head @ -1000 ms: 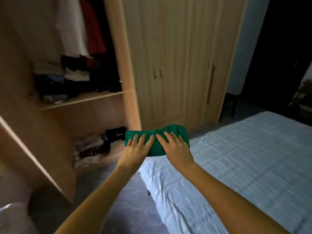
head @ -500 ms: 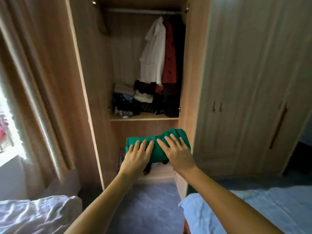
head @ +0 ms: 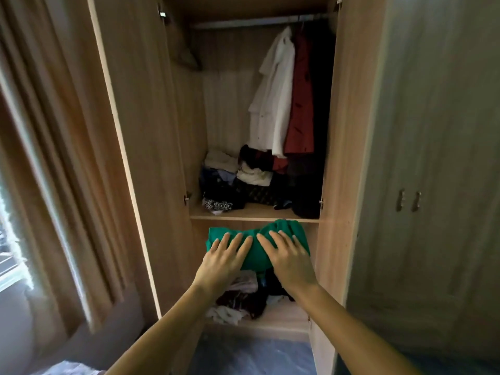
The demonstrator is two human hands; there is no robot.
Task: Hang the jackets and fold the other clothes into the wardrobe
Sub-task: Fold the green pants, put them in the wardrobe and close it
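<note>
Green folded cloth [head: 257, 249]; white [head: 273, 104] (and red [head: 300, 109]) jackets.

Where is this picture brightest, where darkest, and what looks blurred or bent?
Head view: window glare is brightest; the wardrobe corner right of the red coat is darkest; curtain is smeared; door edges bow from the wide lens; green cloth looks fairly sharp.
</note>
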